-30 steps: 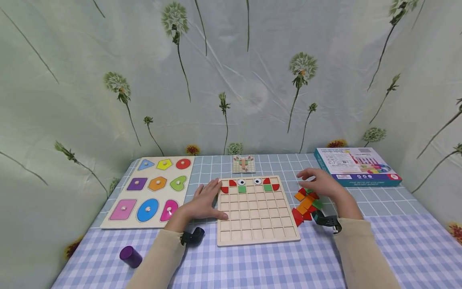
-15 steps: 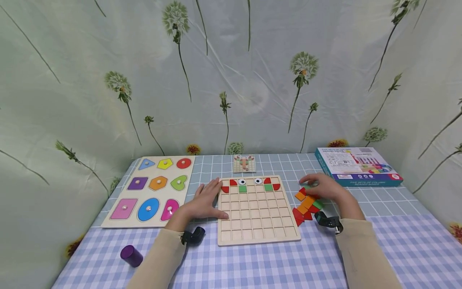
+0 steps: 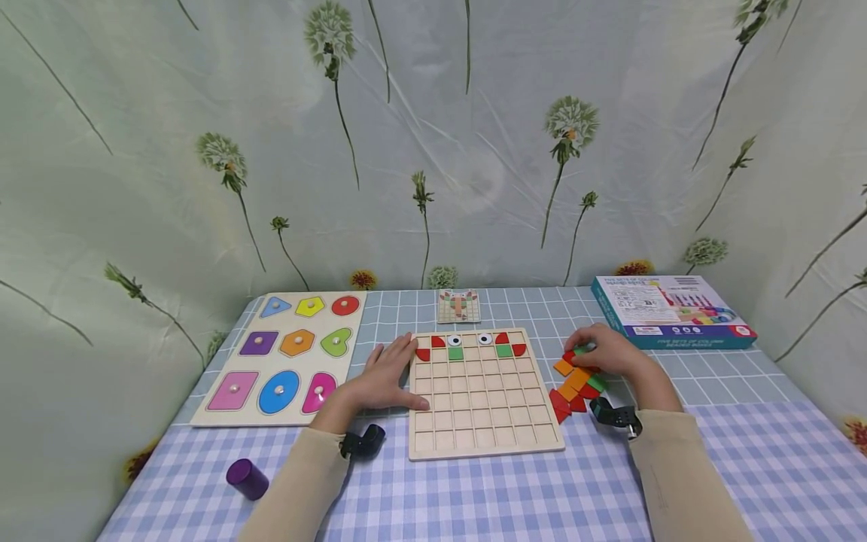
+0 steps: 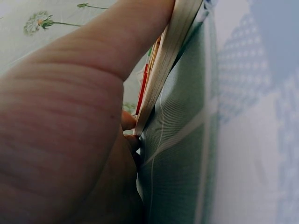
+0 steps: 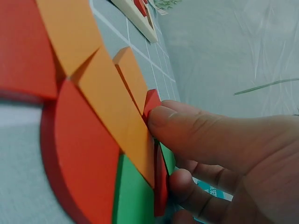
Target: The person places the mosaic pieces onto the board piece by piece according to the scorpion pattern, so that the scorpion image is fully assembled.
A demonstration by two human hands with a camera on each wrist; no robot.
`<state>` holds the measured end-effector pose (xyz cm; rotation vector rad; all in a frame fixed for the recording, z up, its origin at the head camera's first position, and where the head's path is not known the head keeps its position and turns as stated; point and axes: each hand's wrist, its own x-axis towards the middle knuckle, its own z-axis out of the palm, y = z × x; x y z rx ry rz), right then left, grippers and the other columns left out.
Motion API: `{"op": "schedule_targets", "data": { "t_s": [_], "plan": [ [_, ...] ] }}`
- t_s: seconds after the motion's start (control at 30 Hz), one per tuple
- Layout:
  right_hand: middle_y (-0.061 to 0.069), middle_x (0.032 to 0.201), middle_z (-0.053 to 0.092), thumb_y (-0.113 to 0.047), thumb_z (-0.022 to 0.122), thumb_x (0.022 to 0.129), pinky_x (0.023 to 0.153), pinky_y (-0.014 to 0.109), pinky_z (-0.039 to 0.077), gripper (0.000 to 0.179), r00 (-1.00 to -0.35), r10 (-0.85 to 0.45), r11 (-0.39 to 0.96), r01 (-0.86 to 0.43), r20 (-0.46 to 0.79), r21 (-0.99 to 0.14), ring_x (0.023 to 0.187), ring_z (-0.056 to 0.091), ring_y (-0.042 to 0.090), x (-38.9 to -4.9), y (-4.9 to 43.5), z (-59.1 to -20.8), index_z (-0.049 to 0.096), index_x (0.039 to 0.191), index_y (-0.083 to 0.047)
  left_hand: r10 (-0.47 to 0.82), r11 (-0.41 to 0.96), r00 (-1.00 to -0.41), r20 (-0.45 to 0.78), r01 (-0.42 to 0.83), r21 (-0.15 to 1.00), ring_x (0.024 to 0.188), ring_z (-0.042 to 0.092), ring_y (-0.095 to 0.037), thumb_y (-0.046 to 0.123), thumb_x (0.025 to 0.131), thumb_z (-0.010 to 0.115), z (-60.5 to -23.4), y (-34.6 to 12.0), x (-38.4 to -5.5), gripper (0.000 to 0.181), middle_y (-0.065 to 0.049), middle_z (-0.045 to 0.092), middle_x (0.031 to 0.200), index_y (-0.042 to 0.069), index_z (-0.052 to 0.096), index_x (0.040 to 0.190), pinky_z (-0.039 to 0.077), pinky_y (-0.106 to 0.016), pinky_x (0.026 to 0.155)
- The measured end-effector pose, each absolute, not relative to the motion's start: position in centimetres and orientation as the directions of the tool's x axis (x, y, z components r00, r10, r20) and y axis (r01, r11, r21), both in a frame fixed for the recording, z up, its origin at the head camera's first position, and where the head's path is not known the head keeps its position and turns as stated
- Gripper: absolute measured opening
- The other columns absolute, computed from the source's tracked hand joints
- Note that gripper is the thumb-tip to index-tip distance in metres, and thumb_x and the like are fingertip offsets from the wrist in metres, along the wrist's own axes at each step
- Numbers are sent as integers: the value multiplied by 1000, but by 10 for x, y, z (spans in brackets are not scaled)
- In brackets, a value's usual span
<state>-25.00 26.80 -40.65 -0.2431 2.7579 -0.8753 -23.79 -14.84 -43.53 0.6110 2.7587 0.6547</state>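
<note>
My left hand [image 3: 381, 380] rests along the left edge of a wooden grid board [image 3: 477, 414], thumb over its cells and fingers spread straight. Red quarter-round pieces, green squares [image 3: 455, 354] and two eye discs [image 3: 485, 339] lie in the board's top rows. To the right of the board, my right hand [image 3: 605, 352] pinches a small red piece [image 5: 150, 100] between thumb and fingers at the far end of a loose pile. Orange tiles [image 5: 112, 112], red pieces [image 5: 84, 149] and green pieces [image 5: 135, 191] make up that pile. The fingertips behind the red piece are partly hidden.
A small pattern card [image 3: 457, 307] lies behind the board. At the left is a knobbed shape puzzle [image 3: 254, 354], with a purple cylinder [image 3: 247, 480] in front of it. A flat toy box [image 3: 677, 316] lies at the back right, close behind my right hand.
My right hand has come down from above the pile, and its thumb and fingers have closed on a red piece. The left hand stays on the board's edge.
</note>
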Motion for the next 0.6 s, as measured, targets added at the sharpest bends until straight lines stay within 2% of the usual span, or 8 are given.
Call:
{"op": "schedule_targets", "data": {
  "t_s": [0.23,0.4,0.6],
  "plan": [
    [20,114,64,-13,74,88,86,39,55,17,-961,-232,793,-97,-151,-601,102,53,32,-251,267,-406,69,102,-7,455,808,-882,-127,348,475,158,5,-28,57,73,81,-434,-149,-238,117,-9,9,170,9,19,160,-1,-55,127],
    [17,109,64,-14,76,87,80,32,53,17,-964,-221,793,-88,-150,-603,99,53,28,-251,266,-407,68,99,-7,457,807,-880,-130,348,477,158,5,-27,56,74,81,-434,-149,-238,117,-9,9,170,9,19,160,-2,-54,127],
    [18,111,59,-18,78,85,76,28,53,17,-969,-199,796,-72,-147,-601,97,53,27,-253,264,-410,68,95,-8,458,804,-881,-119,353,479,158,6,-28,56,74,81,-434,-148,-237,116,-10,10,170,8,19,160,-1,-55,127]
  ]
}}
